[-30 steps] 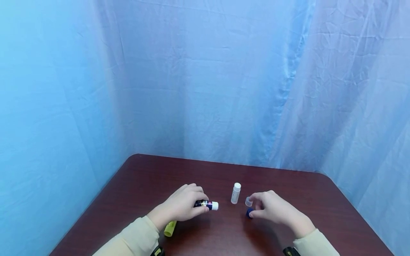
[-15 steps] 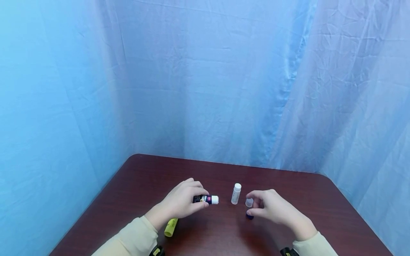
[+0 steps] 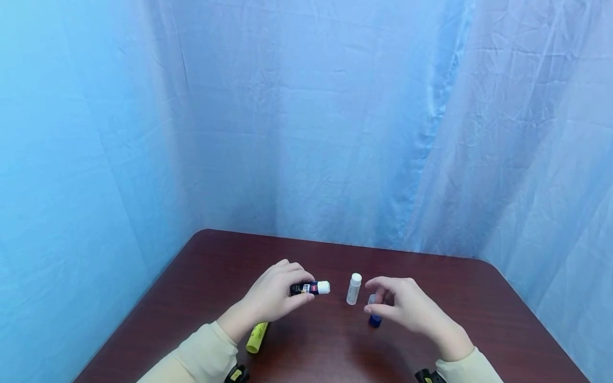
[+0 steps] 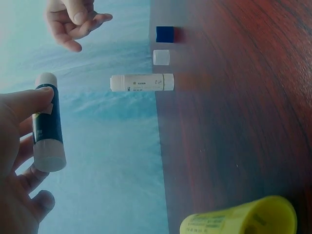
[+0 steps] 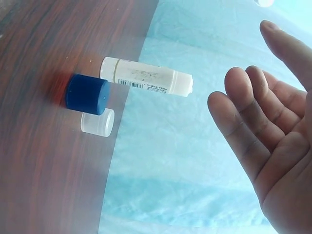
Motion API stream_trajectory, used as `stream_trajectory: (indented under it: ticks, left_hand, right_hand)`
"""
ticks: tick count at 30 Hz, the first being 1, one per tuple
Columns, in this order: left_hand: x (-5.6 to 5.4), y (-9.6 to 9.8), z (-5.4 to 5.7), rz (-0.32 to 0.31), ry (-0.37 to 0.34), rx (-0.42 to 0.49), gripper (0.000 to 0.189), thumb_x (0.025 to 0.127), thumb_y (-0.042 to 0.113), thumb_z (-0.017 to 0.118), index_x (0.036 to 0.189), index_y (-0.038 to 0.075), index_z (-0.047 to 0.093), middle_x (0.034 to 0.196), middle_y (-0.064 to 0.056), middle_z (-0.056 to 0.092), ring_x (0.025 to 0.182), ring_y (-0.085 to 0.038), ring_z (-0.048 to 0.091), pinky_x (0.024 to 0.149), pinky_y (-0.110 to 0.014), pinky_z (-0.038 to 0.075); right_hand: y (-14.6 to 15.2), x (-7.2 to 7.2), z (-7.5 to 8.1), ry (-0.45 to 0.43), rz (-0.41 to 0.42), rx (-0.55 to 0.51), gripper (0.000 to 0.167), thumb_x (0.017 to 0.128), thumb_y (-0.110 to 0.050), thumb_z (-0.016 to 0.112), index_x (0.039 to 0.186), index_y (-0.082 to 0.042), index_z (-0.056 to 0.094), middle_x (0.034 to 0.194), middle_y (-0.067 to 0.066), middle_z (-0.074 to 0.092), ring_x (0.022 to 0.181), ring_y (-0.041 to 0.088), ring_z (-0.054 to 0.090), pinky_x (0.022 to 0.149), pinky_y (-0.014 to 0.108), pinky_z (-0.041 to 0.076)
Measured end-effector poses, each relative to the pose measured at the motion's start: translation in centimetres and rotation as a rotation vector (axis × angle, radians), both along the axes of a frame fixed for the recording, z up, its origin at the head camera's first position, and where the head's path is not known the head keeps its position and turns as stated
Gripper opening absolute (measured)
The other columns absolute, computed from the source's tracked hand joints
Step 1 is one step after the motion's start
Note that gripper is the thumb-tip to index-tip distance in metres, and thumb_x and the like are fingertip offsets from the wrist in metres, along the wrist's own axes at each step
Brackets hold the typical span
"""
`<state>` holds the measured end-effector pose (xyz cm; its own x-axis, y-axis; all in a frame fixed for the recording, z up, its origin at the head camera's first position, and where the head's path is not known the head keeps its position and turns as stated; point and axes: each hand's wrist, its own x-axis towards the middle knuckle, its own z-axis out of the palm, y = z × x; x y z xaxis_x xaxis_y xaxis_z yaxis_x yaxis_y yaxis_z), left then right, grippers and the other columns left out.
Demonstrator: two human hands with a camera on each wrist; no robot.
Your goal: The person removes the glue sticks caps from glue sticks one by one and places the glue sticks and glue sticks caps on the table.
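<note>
My left hand [image 3: 273,292] grips a dark blue glue stick [image 3: 304,288] sideways above the table, its white end pointing right. In the left wrist view, the thumb presses the label of that glue stick [image 4: 47,117]. My right hand [image 3: 407,306] hovers with fingers apart and nothing between them. Below it a blue cap [image 5: 87,94] stands on the table, with a clear cap [image 5: 98,123] just beyond. Between the two hands a white glue stick [image 3: 353,290] stands upright, uncapped. Under the left wrist is a yellow tube [image 3: 257,338], its hollow end facing me.
The dark red-brown wooden table [image 3: 306,356] has rounded far corners. Pale blue curtains [image 3: 306,133] hang behind it and along both sides.
My left hand has lifted the dark blue glue stick slightly. My right hand has let go of the blue cap and risen, leaving that cap on the table.
</note>
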<state>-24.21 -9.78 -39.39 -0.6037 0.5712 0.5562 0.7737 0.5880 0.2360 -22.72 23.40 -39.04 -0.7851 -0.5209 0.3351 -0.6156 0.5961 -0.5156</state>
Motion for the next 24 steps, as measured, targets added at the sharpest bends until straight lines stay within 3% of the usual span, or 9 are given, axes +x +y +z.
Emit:
stream_trajectory:
  ticks: [11,24]
  left_hand:
    - [0.5,1.1,0.2,0.039,-0.092,0.051,0.027,0.091,0.035,0.079,0.114,0.021,0.073,0.100,0.013,0.065,0.088,-0.007,0.050,0.075,-0.027,0.048]
    - [0.6,2.9,-1.1,0.049,-0.117,0.149,0.026,0.090,0.033,0.080,0.111,0.022,0.070,0.097,0.014,0.064,0.087,-0.006,0.051,0.073,-0.025,0.048]
  right_hand:
    - [0.2,0.0,0.0,0.019,-0.030,-0.026,0.037,0.087,-0.037,0.083,0.117,-0.021,0.068,0.076,-0.015,0.062,0.062,0.003,0.060,0.058,0.026,0.051]
    - [0.5,-0.1,0.0,0.008,-0.074,-0.064,0.035,0.088,-0.038,0.081,0.116,-0.021,0.068,0.074,-0.014,0.063,0.061,0.005,0.061,0.058,0.027,0.051]
